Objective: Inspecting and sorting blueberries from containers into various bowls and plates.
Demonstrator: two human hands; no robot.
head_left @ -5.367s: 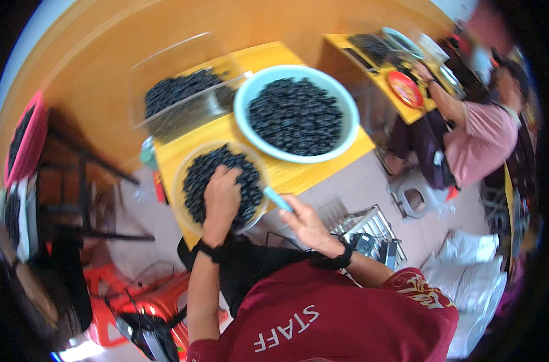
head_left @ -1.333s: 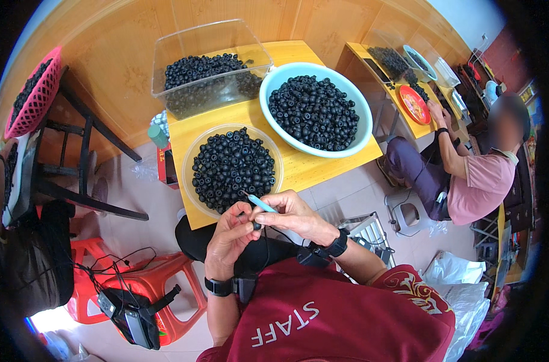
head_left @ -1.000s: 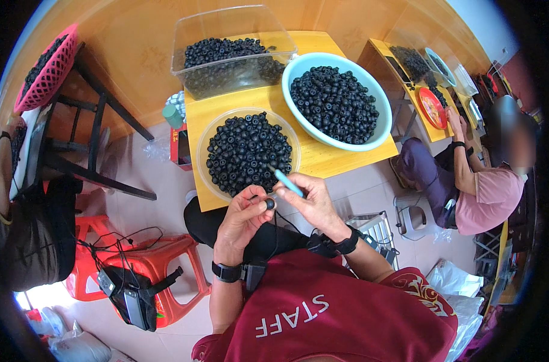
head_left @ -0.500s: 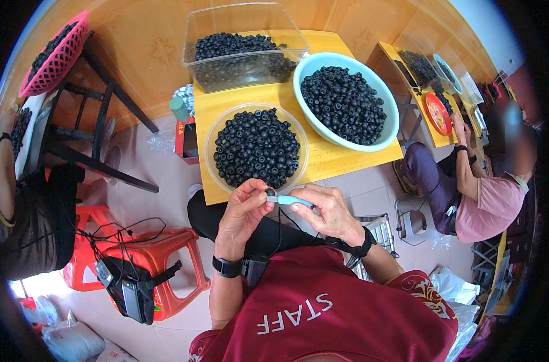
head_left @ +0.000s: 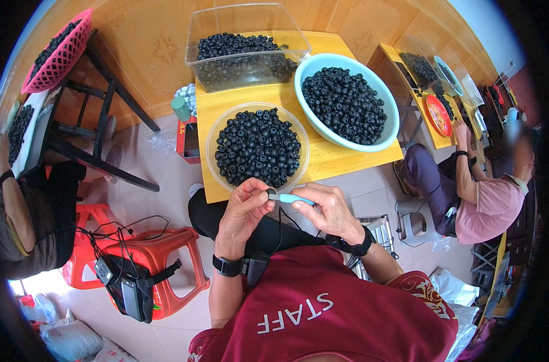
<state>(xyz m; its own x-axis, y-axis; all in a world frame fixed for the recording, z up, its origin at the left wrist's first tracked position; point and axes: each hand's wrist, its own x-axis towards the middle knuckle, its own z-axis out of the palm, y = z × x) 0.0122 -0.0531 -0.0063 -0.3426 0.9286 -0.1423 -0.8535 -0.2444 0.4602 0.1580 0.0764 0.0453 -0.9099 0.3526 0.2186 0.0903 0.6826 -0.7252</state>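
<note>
The left hand [head_left: 240,214] has its thumb and finger pinched around 1 small black ball [head_left: 269,193], with no gap left. The ball sits at 2 o'clock from that hand's middle, and the left hand is the nearer one. The right hand [head_left: 330,212] has its fingers curled tight around a blue-handled tool [head_left: 296,199]. The tool's long way runs nearly from 9 to 3 o'clock, its grey tip at the 9 end, right at the ball; I can't tell if it goes in. Both hands are at 6 o'clock from the round dish [head_left: 210,145], near its rim. A blue bowl [head_left: 393,123] is at 2 o'clock from the dish.
</note>
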